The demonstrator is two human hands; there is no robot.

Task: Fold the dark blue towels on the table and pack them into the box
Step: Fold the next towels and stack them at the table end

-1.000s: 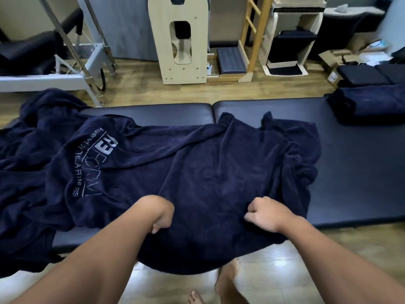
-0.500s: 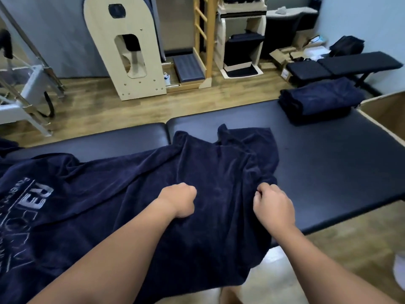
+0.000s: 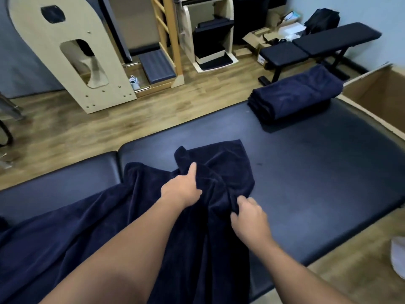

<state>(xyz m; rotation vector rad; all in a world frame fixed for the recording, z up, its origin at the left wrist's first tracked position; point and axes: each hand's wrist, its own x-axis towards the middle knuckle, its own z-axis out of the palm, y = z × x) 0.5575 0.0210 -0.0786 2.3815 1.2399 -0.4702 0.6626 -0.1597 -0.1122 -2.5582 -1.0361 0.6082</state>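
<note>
Early stage: left hand (image 3: 182, 189) and right hand (image 3: 247, 213) both pinched bunched unfolded towel (image 3: 219, 172) on counter (image 3: 317, 172); folded stack (image 3: 293, 95) lay far right beside box (image 3: 377, 93), packing not started.

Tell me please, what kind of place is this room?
Probably a Pilates or fitness studio. A wooden ladder barrel stands on the floor, a black workout bench sits by the wall, and the person works on a padded black table.
</note>
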